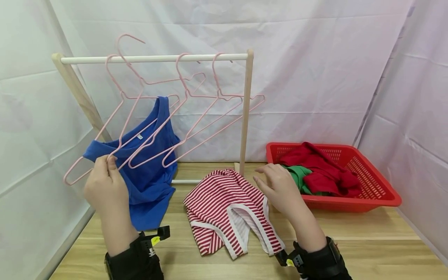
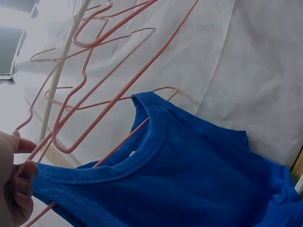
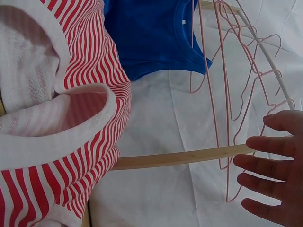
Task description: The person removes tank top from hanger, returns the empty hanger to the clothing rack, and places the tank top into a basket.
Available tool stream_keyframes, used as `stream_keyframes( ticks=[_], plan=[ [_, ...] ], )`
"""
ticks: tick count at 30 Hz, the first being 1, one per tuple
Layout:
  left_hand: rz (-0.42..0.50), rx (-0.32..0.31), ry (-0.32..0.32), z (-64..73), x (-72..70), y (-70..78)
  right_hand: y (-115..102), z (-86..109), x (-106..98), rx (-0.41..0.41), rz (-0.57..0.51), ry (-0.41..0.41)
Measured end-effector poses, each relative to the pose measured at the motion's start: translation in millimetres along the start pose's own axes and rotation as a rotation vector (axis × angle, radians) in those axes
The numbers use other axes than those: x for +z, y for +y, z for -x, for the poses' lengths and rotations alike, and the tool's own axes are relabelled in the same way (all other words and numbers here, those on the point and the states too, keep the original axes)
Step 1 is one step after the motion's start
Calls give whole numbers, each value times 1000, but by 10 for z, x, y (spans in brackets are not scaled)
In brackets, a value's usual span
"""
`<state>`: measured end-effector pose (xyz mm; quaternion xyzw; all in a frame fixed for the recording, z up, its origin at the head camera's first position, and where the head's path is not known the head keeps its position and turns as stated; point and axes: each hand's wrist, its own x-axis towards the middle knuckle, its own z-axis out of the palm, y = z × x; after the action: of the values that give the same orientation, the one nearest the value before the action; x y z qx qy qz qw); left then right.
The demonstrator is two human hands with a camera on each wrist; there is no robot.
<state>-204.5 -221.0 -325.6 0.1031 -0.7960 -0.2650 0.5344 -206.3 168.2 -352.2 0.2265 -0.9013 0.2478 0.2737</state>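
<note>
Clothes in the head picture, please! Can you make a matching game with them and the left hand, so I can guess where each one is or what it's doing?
1. blue top
2. striped top
3. green cloth
4. left hand

A. in the red basket
B. pinches a pink hanger
C. hung on another hanger
D. lies on the table

Pairs: 1-C, 2-D, 3-A, 4-B

Raised above a nearly upright left forearm (image 1: 117, 229), the left hand (image 1: 106, 184) pinches between its thumb and curled fingers (image 2: 22, 184), while well apart from it the right hand (image 1: 278, 186) tilts up and inward from a slanting right forearm (image 1: 308, 229), its digits loosely extended and slightly parted.
</note>
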Motion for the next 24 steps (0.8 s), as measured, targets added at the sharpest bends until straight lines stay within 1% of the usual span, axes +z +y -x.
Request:
stream_keyframes(
  ticks=[2, 4, 7, 12, 19, 24],
  plan=[
    [-4, -25, -50, 2, 19, 20, 3, 0, 5, 1, 1, -1],
    [-12, -42, -85, 7, 36, 35, 6, -1, 11, 2, 3, -3],
    [-21, -49, -118, 14, 65, 42, 6, -1, 17, 5, 8, -8],
    [-30, -57, -145, 31, 97, 32, 6, 2, 20, 15, 11, -15],
    [-7, -86, -157, 26, 80, 15, -4, 0, 5, 0, 9, -6],
    [7, -76, -163, 6, 63, 11, -10, -9, -11, -22, 20, 7]
  ],
)
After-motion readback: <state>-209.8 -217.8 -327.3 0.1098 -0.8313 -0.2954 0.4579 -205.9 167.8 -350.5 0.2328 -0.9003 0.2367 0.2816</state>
